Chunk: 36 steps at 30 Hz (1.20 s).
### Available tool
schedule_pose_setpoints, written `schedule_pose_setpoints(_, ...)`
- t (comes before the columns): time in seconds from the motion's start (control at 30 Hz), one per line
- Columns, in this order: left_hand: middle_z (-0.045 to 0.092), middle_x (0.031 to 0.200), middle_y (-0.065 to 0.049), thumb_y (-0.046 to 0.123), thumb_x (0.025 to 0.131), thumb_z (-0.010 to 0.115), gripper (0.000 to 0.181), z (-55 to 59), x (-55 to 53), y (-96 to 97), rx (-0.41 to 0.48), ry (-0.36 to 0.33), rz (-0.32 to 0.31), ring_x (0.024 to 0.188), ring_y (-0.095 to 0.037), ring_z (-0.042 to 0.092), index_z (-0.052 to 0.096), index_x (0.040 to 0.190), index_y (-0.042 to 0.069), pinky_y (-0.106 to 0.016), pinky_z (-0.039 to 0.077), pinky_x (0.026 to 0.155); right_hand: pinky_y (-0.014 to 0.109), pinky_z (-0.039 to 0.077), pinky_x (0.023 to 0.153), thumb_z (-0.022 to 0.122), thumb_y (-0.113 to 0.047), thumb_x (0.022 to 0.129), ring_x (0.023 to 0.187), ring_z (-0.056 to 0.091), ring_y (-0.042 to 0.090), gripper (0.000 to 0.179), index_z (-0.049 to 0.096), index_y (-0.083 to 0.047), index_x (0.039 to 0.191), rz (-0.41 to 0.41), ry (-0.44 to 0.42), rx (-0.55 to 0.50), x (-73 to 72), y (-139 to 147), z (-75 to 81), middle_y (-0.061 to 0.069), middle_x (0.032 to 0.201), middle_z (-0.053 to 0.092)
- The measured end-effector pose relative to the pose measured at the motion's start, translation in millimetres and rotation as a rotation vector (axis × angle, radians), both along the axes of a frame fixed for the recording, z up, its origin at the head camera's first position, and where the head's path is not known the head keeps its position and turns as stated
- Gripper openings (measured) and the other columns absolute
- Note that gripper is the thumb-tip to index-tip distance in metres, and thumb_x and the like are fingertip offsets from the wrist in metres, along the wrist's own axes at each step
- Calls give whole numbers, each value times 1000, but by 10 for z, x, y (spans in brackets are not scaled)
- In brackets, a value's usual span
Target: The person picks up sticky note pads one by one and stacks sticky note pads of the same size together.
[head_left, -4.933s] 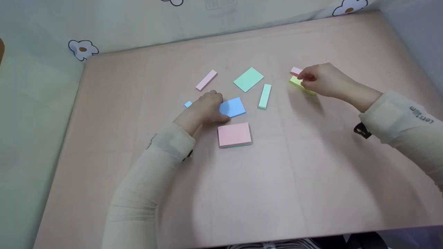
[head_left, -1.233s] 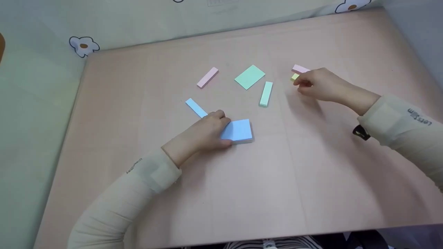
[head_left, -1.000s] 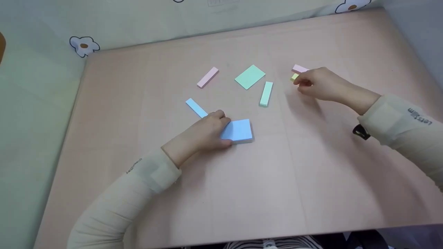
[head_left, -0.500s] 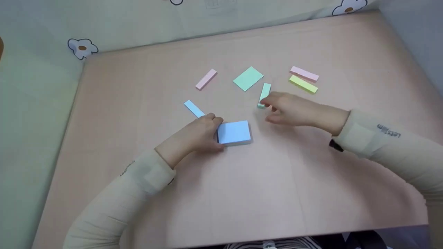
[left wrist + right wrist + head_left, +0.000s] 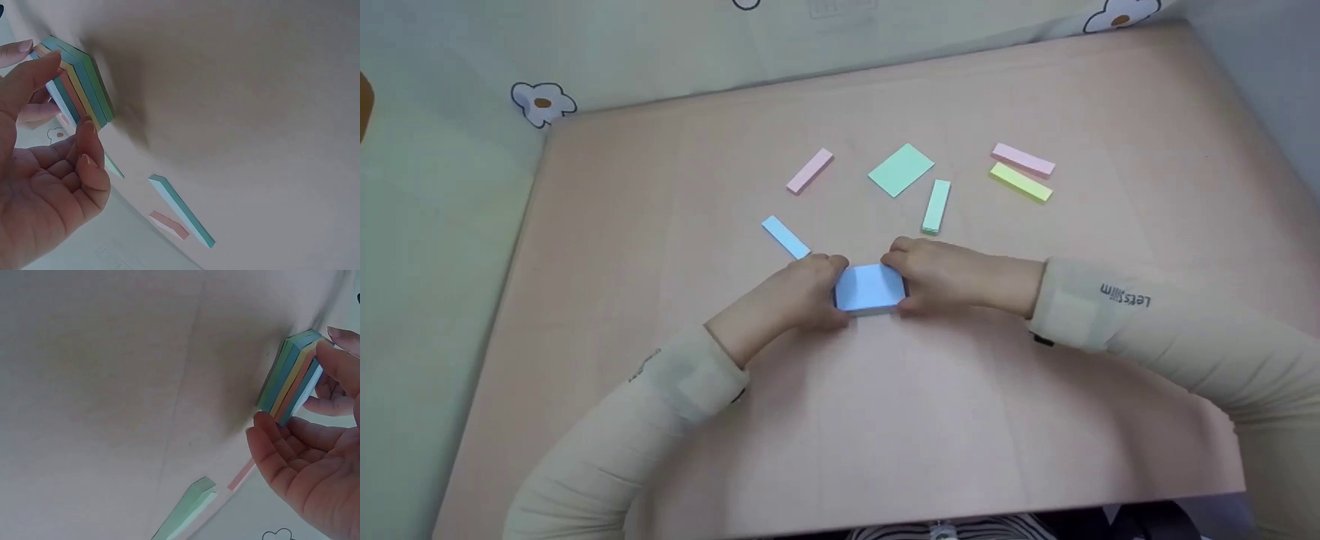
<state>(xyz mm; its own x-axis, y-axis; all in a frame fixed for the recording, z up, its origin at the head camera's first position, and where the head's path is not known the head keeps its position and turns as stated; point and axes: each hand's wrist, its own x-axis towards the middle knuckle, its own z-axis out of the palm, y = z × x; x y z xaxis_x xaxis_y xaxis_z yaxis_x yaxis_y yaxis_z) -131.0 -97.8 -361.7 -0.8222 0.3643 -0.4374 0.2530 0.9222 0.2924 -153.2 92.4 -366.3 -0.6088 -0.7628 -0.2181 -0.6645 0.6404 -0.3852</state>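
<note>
A stack of sticky-note pads [image 5: 870, 289] with a blue pad on top lies in front of me. Its green, blue, yellow and pink layers show at the side in the left wrist view, where the pile [image 5: 79, 84] has slightly uneven edges. My left hand [image 5: 802, 296] grips the left end, thumb at the near side and fingers at the far side. At the right end, my right hand [image 5: 949, 279] holds the stack between thumb and fingers. A narrow blue strip pad [image 5: 785, 238] lies just behind my left hand.
Farther back on the table [image 5: 930, 420] lie a pink strip pad [image 5: 810, 171], a green rectangular pad [image 5: 901, 170] and a green strip pad [image 5: 936, 206]. A second pink strip [image 5: 1024, 160] and a yellow strip [image 5: 1021, 182] lie side by side at the back right.
The blue pad, earlier behind the pink-topped stack, now tops it, brought there by my left hand. My right hand has left the yellow strip and moved left to grip the stack's right end.
</note>
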Motion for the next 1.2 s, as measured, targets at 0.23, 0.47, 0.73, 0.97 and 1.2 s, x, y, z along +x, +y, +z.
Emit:
schedule_pose_setpoints(0.23, 57, 121, -15, 20, 76, 73, 60, -7, 10, 43, 33, -28, 58, 108, -26, 56, 47, 127, 2, -38, 44, 92, 35, 49, 84, 72, -18, 77, 93, 57, 25, 52, 53, 8, 117, 0, 45, 1, 38, -8, -5, 17, 106, 57)
schedule_pose_setpoints(0.47, 57, 121, -19, 10, 73, 74, 61, -5, 8, 64, 70, -58, 91, 110, -30, 56, 46, 126, -3, -39, 45, 91, 35, 48, 80, 70, -15, 75, 87, 56, 28, 47, 52, 9, 112, 27, 62, 33, 29, -44, -24, 18, 101, 54)
schedule_pose_setpoints(0.73, 58, 120, -19, 11, 69, 76, 63, -12, -11, 86, 57, -54, 114, 110, -30, 57, 49, 124, -1, -40, 46, 89, 35, 48, 83, 69, -14, 75, 91, 54, 26, 50, 52, 8, 116, -10, 7, 76, 4, -95, -21, 17, 105, 55)
schedule_pose_setpoints(0.97, 58, 118, -22, 8, 66, 77, 63, -12, -8, 107, 76, -39, 115, 107, -32, 58, 50, 122, -5, -41, 46, 88, 36, 48, 83, 70, -13, 74, 89, 54, 25, 50, 52, 9, 115, -17, 3, 120, 18, -141, -2, 18, 102, 55)
schedule_pose_setpoints(1.2, 59, 116, -23, 5, 67, 76, 62, 14, 6, 140, 72, -50, 137, 104, -32, 60, 49, 121, -7, -42, 46, 88, 37, 50, 82, 68, 0, 72, 85, 57, 25, 50, 49, 15, 115, -98, -80, 118, 75, -227, 47, 22, 102, 52)
